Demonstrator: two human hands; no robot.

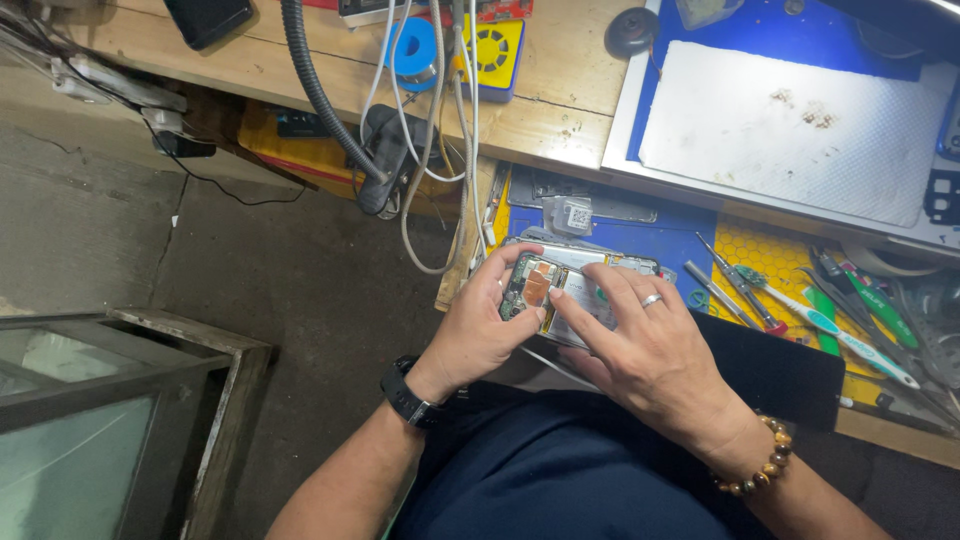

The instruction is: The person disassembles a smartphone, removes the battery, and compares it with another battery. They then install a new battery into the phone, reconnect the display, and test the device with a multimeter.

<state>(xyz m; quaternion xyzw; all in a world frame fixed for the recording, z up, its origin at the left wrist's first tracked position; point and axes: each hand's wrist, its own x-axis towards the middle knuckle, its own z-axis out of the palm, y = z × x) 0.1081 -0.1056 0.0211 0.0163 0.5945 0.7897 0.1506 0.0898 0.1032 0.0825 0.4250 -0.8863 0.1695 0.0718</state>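
Opened-up smartphone with exposed boards and copper patch (560, 290) lies flat, long axis running left-right, camera end under the left hand (478, 325), whose curled fingers pinch that end. Right hand (645, 350) fingers spread, index fingertip pressing beside the copper patch.

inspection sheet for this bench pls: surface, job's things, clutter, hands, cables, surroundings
Surface: wooden bench with a blue mat and a yellow honeycomb mat.
Job's things: opened phone, back cover off, internals exposed.
Clutter: screwdrivers, green-handled tools, white pad, blue solder spool.
Hands: left hand grips the phone's left end; right hand lies over it, index finger pressing the internals.
Cables: white cables and a grey hose hang off the bench edge.
Surroundings: concrete floor, glass-topped case.
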